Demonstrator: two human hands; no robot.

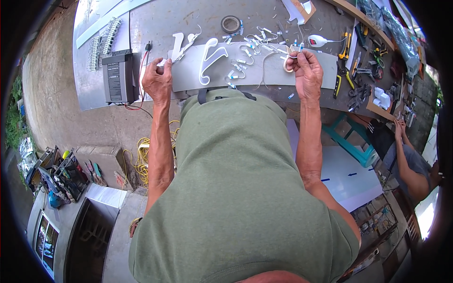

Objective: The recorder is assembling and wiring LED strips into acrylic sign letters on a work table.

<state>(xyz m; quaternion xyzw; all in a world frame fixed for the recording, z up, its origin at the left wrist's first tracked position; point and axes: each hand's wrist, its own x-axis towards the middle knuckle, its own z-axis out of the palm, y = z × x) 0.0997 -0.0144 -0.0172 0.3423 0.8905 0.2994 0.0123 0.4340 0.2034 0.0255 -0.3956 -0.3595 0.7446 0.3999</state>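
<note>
My left hand (158,81) is at the left end of the grey sheet, its thumb and fingers closed on the lower end of a white letter-shaped piece (177,47). My right hand (307,74) is pinched shut on a pale curved piece (286,63) that loops beside its fingers. A small white light module (301,46) shows just above those fingertips. Between the hands lies a larger white curly letter (211,61), upright and touched by neither. Wired strings of small light modules (244,61) are spread to its right.
A black power supply (119,80) with wires stands at the left, beside coiled module strings (111,35). Tape (230,24) and a white glue bottle (317,41) lie farther back. Yellow-black pliers (338,85) are at right, above a teal stool (349,139). Another person (410,160) sits far right.
</note>
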